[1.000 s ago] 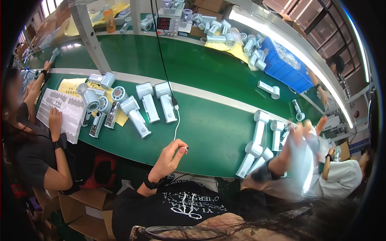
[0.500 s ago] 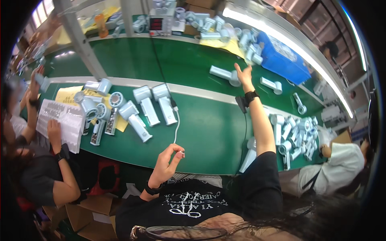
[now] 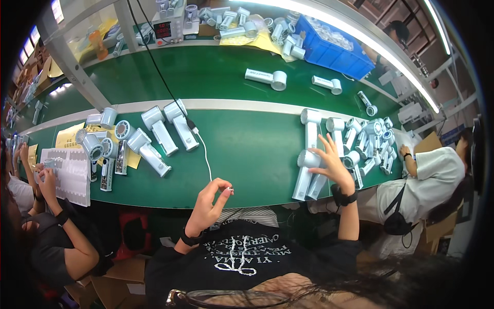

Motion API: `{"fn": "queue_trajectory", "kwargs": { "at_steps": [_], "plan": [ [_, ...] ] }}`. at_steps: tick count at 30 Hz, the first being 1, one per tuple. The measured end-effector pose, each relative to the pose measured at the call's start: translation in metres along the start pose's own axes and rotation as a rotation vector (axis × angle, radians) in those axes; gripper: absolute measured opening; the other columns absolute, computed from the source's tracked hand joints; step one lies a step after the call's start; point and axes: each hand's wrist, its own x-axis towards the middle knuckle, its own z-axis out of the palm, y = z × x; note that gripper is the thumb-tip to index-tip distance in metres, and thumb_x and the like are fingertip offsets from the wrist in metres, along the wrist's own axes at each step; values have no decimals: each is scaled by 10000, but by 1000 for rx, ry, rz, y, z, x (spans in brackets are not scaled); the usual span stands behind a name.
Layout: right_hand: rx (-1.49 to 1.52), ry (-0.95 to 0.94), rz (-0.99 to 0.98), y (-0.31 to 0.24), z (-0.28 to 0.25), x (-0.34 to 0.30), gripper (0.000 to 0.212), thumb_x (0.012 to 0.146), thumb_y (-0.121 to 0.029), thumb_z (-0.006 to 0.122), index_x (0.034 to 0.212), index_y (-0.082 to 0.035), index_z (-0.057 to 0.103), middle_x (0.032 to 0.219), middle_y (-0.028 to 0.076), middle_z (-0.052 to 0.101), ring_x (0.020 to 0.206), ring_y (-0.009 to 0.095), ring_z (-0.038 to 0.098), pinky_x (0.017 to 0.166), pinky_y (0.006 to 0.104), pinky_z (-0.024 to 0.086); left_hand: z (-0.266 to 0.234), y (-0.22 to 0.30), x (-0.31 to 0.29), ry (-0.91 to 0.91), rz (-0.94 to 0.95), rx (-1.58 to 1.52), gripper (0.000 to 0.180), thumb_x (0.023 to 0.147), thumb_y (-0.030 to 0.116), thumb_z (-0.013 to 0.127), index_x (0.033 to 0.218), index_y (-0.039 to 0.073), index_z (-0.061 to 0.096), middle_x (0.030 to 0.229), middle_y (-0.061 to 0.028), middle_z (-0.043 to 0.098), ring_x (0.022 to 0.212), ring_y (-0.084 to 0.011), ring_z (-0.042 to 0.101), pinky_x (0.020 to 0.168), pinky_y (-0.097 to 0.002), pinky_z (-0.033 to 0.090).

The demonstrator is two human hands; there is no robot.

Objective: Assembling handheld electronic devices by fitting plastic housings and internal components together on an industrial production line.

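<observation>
In my left hand (image 3: pixel 208 206), the thumb and forefinger pinch the small metal plug end of a white charging cable (image 3: pixel 207 157). From there the cable runs up to a black connector beside a pale blue handheld fan (image 3: pixel 184 131). My right hand (image 3: pixel 333 167) has its fingers spread at the table's right side. Its fingertips are over or against another pale blue handheld fan (image 3: pixel 303 177); whether they touch it I cannot tell. More fans lie around it, one (image 3: pixel 310 126) just beyond the fingers. To the left, several fans (image 3: pixel 149 152) lie in a group, some with open handles.
A heap of fans (image 3: pixel 373 136) lies at the right. Beyond the metal rail, a few fans (image 3: pixel 267 77) lie on a green surface, near a blue bin (image 3: pixel 332 49). Co-workers sit at left (image 3: pixel 62 242) and right (image 3: pixel 437 175). A power supply (image 3: pixel 169 26) stands at the back.
My right hand has come back from the fan beyond the rail to the fans on the near table. The left hand still pinches the plug. The whole view has shifted.
</observation>
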Motion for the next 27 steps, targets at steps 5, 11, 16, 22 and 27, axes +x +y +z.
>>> {"fn": "queue_trajectory", "kwargs": {
  "at_steps": [5, 11, 16, 22, 27],
  "plan": [
    [73, 155, -80, 7, 13, 2, 665, 706, -244, 813, 1276, -86, 508, 1473, 160, 382, 1437, 401, 176, 1181, 485, 111, 16, 2, 2, -14, 73, 130, 71, 949, 51, 533, 965, -17, 546, 883, -96, 606, 803, -179, 590, 759, -289, 465],
    [483, 228, -16, -7, 21, 5, 595, 755, -163, 774, 1262, -40, 487, 1334, 126, 517, 1312, 311, 407, 1130, 426, 243, 27, 6, 4, -29, 149, 262, 69, 929, 43, 565, 965, -14, 548, 882, -114, 608, 802, -235, 600, 757, -304, 468],
    [917, 501, 151, -74, -3, 20, 483, 831, -137, 681, 1255, -26, 479, 1201, 94, 567, 1111, 192, 526, 1001, 331, 383, 38, 7, 20, 3, 340, 405, 94, 889, 22, 602, 951, -11, 540, 1005, -147, 626, 864, -298, 608, 798, -352, 478],
    [840, 491, 62, -94, 5, 27, 370, 891, -129, 604, 1229, -17, 505, 1097, 110, 581, 868, 160, 578, 706, 277, 520, 48, 5, 30, 129, 511, 373, 124, 856, 9, 620, 919, -28, 520, 1256, -223, 564, 900, -326, 609, 788, -380, 490],
    [1322, 374, 302, -116, 10, 26, 334, 911, -153, 577, 1216, -28, 520, 1049, 95, 576, 843, 139, 583, 591, 266, 516, 35, 11, 30, 100, 548, 454, 136, 839, -9, 626, 902, -42, 511, 1280, -247, 545, 912, -324, 623, 768, -366, 510]
  ]
}}
